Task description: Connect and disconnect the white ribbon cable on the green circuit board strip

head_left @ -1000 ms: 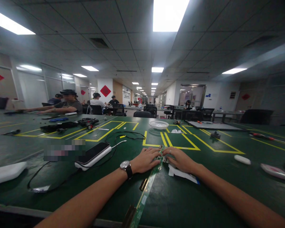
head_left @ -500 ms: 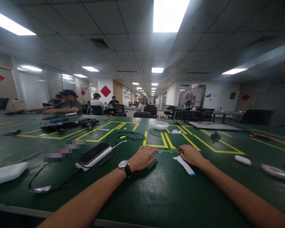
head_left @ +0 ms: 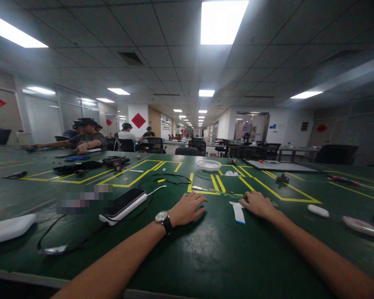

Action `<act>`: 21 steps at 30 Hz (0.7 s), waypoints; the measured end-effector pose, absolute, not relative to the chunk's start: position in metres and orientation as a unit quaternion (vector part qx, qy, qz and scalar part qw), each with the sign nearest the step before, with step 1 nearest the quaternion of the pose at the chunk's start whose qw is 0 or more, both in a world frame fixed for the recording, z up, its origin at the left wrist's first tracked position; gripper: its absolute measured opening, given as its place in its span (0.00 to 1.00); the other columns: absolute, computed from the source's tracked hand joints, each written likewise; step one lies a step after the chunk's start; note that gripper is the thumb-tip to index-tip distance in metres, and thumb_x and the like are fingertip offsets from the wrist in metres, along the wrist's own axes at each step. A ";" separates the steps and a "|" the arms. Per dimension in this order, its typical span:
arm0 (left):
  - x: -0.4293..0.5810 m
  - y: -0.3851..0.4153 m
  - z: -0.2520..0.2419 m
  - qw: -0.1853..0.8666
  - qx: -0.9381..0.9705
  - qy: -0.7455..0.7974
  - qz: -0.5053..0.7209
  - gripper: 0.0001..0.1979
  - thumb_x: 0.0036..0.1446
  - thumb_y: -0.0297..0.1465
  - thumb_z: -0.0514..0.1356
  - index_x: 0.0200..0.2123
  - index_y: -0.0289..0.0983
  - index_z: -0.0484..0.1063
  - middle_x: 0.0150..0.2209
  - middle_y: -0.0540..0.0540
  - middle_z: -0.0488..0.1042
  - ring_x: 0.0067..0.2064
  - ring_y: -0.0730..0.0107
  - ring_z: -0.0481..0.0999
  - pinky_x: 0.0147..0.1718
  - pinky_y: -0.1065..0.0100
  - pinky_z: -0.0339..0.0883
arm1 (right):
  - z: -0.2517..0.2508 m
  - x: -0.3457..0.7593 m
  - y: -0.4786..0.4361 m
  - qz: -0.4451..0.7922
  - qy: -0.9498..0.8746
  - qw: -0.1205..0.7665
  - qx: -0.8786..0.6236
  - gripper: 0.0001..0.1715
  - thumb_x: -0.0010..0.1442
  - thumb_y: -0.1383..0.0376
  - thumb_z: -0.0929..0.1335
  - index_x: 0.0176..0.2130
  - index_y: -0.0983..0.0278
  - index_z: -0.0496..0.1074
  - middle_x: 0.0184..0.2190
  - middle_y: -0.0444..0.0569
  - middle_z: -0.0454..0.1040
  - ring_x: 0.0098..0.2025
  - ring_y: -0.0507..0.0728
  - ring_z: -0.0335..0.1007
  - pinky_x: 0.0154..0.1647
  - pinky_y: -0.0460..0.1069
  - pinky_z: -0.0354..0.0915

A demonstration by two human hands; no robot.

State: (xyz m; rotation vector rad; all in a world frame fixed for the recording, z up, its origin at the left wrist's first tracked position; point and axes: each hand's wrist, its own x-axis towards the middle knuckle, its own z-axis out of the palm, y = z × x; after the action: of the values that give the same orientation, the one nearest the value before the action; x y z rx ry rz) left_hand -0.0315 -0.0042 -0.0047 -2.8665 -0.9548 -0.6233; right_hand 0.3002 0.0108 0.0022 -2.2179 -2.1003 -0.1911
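Note:
A long, thin green circuit board strip (head_left: 230,194) lies low over the table, its left end pale and metallic. My right hand (head_left: 258,204) is closed on the strip's right part, which the fingers partly hide. Just below that hand sits a white flat ribbon cable (head_left: 238,212) with a blue end; whether it joins the board I cannot tell. My left hand (head_left: 188,208), wearing a watch (head_left: 163,216) at the wrist, rests with fingers spread near the board's left end, apart from it and holding nothing.
Left of me lie a phone on a white power bank (head_left: 124,205) and a black cable (head_left: 149,177). A white basket (head_left: 208,165) stands beyond the board. To the right are a white oval object (head_left: 318,209) and a screwdriver (head_left: 343,180). A co-worker (head_left: 87,137) sits far left.
The board's left end has come out from my left hand, which no longer touches it. My right hand has shifted slightly right with the board, and the ribbon cable has turned.

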 end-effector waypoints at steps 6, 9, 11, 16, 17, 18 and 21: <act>-0.031 -0.005 -0.005 0.032 -0.931 -0.310 -0.190 0.16 0.67 0.38 0.52 0.56 0.43 0.64 0.55 0.44 0.68 0.57 0.58 0.64 0.53 0.56 0.59 | -0.003 0.296 0.006 -0.058 -0.682 0.046 -0.728 0.33 0.64 0.48 0.56 0.55 0.67 0.67 0.55 0.65 0.65 0.60 0.73 0.59 0.52 0.70 0.59; -0.031 -0.005 -0.005 0.034 -0.928 -0.316 -0.194 0.16 0.67 0.38 0.52 0.56 0.43 0.64 0.55 0.44 0.68 0.57 0.57 0.64 0.53 0.55 0.59 | -0.001 0.294 0.004 -0.049 -0.681 0.045 -0.730 0.35 0.64 0.47 0.56 0.57 0.67 0.66 0.57 0.65 0.65 0.60 0.73 0.58 0.53 0.71 0.58; -0.031 -0.006 -0.004 0.035 -0.927 -0.319 -0.196 0.16 0.67 0.38 0.52 0.56 0.43 0.64 0.55 0.44 0.68 0.57 0.57 0.64 0.53 0.56 0.60 | 0.000 0.293 0.003 -0.046 -0.679 0.042 -0.731 0.36 0.64 0.46 0.56 0.58 0.67 0.65 0.57 0.65 0.64 0.61 0.73 0.57 0.54 0.71 0.57; -0.030 -0.007 -0.004 0.033 -0.926 -0.324 -0.192 0.16 0.67 0.38 0.53 0.56 0.43 0.65 0.55 0.44 0.68 0.57 0.57 0.64 0.52 0.56 0.60 | 0.002 0.293 0.001 -0.032 -0.677 0.035 -0.734 0.39 0.63 0.44 0.56 0.59 0.68 0.64 0.58 0.66 0.63 0.61 0.73 0.56 0.55 0.71 0.56; -0.030 -0.007 -0.004 0.033 -0.926 -0.325 -0.191 0.16 0.66 0.38 0.53 0.56 0.43 0.65 0.55 0.44 0.68 0.57 0.57 0.64 0.52 0.56 0.60 | 0.002 0.293 0.001 -0.030 -0.678 0.034 -0.733 0.40 0.63 0.43 0.56 0.60 0.68 0.64 0.58 0.66 0.63 0.61 0.73 0.56 0.55 0.71 0.56; -0.030 -0.006 -0.004 0.034 -0.925 -0.327 -0.189 0.16 0.66 0.38 0.53 0.56 0.43 0.65 0.55 0.44 0.68 0.57 0.57 0.64 0.52 0.56 0.60 | 0.001 0.294 0.001 -0.028 -0.679 0.035 -0.732 0.40 0.62 0.43 0.56 0.60 0.68 0.64 0.58 0.66 0.63 0.61 0.73 0.56 0.56 0.71 0.56; -0.030 -0.006 -0.004 0.032 -0.925 -0.332 -0.180 0.17 0.66 0.37 0.53 0.56 0.43 0.64 0.55 0.43 0.68 0.57 0.57 0.64 0.52 0.56 0.60 | 0.001 0.296 0.002 -0.025 -0.682 0.035 -0.730 0.41 0.62 0.42 0.56 0.60 0.67 0.64 0.58 0.66 0.63 0.61 0.73 0.56 0.55 0.72 0.55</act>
State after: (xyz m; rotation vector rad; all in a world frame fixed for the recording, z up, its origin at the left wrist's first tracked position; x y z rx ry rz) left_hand -0.0303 -0.0059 -0.0044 -2.8490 -1.0223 -0.5555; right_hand 0.2961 0.0020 0.0011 -2.2426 -2.0970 -0.0777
